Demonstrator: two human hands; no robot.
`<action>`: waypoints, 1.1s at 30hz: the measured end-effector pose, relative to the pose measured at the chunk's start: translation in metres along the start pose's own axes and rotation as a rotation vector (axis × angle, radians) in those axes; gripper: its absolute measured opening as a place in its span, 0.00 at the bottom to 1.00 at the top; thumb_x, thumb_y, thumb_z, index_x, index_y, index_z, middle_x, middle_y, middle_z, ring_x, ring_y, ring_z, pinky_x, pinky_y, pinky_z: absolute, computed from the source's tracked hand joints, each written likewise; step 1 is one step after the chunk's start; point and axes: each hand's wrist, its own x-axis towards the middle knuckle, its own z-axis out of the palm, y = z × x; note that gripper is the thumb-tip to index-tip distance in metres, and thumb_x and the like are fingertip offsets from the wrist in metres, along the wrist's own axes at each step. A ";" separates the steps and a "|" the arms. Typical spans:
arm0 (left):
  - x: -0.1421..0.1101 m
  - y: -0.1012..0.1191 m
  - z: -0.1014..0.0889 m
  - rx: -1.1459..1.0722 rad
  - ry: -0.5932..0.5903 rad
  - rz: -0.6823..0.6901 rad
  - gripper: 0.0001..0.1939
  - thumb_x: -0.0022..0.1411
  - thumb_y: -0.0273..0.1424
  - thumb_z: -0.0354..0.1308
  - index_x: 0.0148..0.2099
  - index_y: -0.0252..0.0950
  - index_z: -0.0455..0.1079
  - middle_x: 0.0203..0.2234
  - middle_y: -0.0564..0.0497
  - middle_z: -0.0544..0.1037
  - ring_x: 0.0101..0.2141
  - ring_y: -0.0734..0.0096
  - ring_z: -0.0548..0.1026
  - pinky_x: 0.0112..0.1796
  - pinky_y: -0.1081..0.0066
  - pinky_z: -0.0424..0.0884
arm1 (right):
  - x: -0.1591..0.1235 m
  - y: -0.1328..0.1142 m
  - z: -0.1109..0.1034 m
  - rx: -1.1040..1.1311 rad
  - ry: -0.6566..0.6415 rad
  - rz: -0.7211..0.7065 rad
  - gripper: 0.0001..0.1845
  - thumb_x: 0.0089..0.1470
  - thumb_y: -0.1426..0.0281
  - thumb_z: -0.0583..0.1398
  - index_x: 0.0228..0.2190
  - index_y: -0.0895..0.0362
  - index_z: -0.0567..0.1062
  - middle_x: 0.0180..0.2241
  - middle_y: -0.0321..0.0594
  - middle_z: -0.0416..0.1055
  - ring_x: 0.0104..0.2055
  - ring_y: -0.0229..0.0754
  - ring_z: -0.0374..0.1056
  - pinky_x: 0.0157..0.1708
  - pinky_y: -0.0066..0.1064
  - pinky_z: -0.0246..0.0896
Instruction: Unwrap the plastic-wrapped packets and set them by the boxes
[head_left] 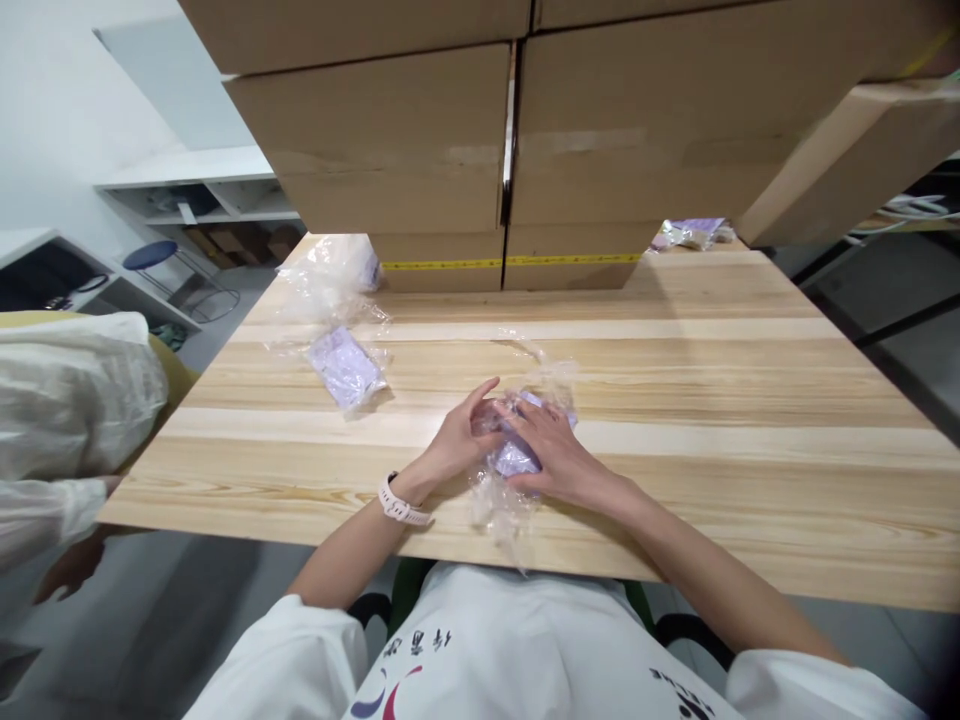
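A flat purple packet [517, 456] in loose clear plastic wrap lies on the wooden table in front of me. My left hand [456, 440], with a pale watch band on the wrist, holds its left side, fingers curved and thumb on the plastic. Over the packet's top and right side, my right hand [559, 455] grips it with the fingers spread across. Much of the packet is hidden under that hand. Crumpled clear plastic [501, 505] trails from the near end towards the table edge, and more film [551, 375] sticks out beyond the far end.
Another purple packet [346, 368] in plastic lies to the left, with a heap of clear wrap [326, 275] behind it. Stacked cardboard boxes [390, 150] stand at the back, above a yellow measuring tape [442, 265]. More packets [694, 233] sit back right. A person [75, 400] stands at left.
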 end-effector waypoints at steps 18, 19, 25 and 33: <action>0.025 0.014 -0.085 0.064 0.577 -0.043 0.23 0.47 0.26 0.69 0.47 0.33 0.71 0.20 0.60 0.71 0.20 0.74 0.72 0.24 0.75 0.66 | -0.063 0.034 -0.036 0.093 0.253 -0.046 0.16 0.61 0.78 0.55 0.27 0.54 0.77 0.35 0.44 0.77 0.42 0.48 0.70 0.43 0.44 0.65; 0.025 0.013 -0.086 0.075 0.569 -0.050 0.22 0.47 0.26 0.69 0.47 0.33 0.72 0.20 0.60 0.70 0.20 0.74 0.71 0.24 0.75 0.65 | -0.073 0.038 -0.041 0.082 0.230 -0.018 0.16 0.61 0.78 0.55 0.27 0.54 0.77 0.37 0.44 0.78 0.43 0.49 0.71 0.45 0.46 0.65; 0.024 0.020 -0.080 0.386 0.611 0.003 0.19 0.51 0.22 0.66 0.47 0.34 0.75 0.35 0.49 0.78 0.33 0.69 0.76 0.33 0.70 0.72 | -0.109 0.042 -0.077 0.007 0.262 0.228 0.13 0.66 0.66 0.55 0.37 0.50 0.81 0.45 0.45 0.80 0.47 0.57 0.76 0.45 0.53 0.71; 0.006 0.030 -0.023 0.549 0.157 0.467 0.18 0.66 0.35 0.62 0.57 0.37 0.72 0.53 0.42 0.78 0.53 0.59 0.77 0.57 0.58 0.71 | 0.003 0.006 -0.056 0.021 0.312 0.231 0.47 0.60 0.50 0.63 0.71 0.51 0.52 0.75 0.53 0.42 0.74 0.65 0.46 0.62 0.62 0.60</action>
